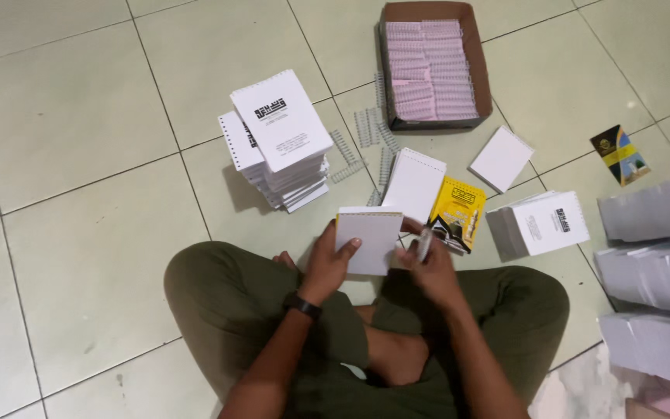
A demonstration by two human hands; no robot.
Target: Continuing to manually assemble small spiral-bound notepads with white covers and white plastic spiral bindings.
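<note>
Seated cross-legged on the tiled floor, the person holds a small white notepad at the frame's centre. The left hand has its grip closed on the pad's left edge. The right hand pinches a wire binding coil beside the pad. A stack of bound notepads stands upper left; a cardboard box of coils sits above.

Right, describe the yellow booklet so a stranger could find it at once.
Start at the brown cardboard box of pale wire binding combs on the tiled floor. Come towards the seated person: beside a plain white notepad lies the yellow-covered booklet, the only yellow cover there.
</note>
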